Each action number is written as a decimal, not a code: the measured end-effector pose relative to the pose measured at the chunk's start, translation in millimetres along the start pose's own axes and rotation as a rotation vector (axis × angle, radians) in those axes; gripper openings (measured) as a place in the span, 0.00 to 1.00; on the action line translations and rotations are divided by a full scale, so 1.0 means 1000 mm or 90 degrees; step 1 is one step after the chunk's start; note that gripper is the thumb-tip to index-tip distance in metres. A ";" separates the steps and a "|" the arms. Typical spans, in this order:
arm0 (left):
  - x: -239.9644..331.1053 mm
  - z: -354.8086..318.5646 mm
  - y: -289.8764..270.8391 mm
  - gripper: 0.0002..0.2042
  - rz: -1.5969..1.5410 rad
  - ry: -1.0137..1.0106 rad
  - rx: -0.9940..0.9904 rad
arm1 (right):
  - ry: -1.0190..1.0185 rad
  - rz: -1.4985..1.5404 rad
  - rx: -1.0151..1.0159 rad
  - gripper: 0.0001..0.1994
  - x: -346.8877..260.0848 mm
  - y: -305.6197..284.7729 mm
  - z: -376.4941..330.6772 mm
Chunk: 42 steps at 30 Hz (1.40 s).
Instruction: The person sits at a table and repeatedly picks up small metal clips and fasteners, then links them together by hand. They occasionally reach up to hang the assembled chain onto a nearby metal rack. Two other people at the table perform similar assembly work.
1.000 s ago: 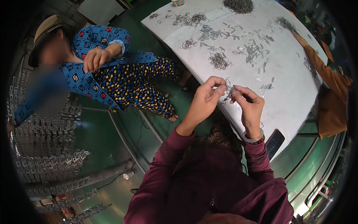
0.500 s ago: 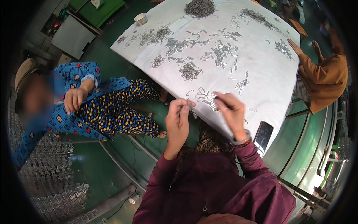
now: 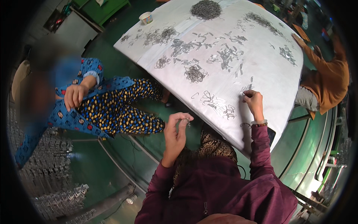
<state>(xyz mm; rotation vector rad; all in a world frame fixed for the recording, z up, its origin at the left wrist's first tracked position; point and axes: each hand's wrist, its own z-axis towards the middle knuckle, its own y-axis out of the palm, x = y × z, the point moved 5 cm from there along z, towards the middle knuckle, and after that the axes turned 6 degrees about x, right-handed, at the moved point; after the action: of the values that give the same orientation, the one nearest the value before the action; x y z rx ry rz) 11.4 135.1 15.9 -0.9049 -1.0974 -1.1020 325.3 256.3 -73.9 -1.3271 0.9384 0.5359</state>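
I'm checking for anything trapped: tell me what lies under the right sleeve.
Beneath the right sleeve, part of a dark phone shows at its right side, on the white table. The sleeve covers the rest of the phone; anything else there is hidden.

Half-covered phone (image 3: 272, 135), blurred co-worker's head (image 3: 40, 87)
The right sleeve (image 3: 261, 149) hides much of the phone; the piece (image 3: 188, 123) in the left fingers (image 3: 182, 116) is too small to identify; the table's (image 3: 220, 86) far edge is cut off.
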 end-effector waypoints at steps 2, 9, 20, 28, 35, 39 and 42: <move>-0.003 -0.008 0.003 0.04 0.046 0.024 -0.034 | -0.004 0.228 -0.086 0.10 -0.036 0.019 -0.033; 0.010 -0.021 0.009 0.03 0.192 0.113 -0.055 | -0.023 0.477 -0.247 0.09 -0.163 0.037 -0.142; 0.006 -0.023 0.000 0.06 0.224 0.173 -0.048 | 0.038 0.573 -0.224 0.09 -0.154 0.054 -0.146; -0.072 0.092 0.009 0.07 0.382 0.052 0.048 | 0.066 0.649 -0.338 0.11 -0.139 0.069 -0.135; -0.170 0.150 0.036 0.09 0.653 -0.065 0.012 | 0.068 0.576 -0.352 0.10 -0.136 0.067 -0.140; -0.192 0.157 0.076 0.09 0.785 0.006 -0.002 | 0.042 0.517 -0.299 0.09 -0.117 0.061 -0.133; -0.208 0.165 0.076 0.21 0.792 0.048 0.028 | 0.060 0.483 -0.263 0.11 -0.113 0.064 -0.133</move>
<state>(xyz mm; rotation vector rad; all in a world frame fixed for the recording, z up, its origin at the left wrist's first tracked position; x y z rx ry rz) 32.1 355.2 -150.1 -1.2149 -0.3126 -0.0665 177.1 160.7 -14.5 -1.3350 1.4705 1.3116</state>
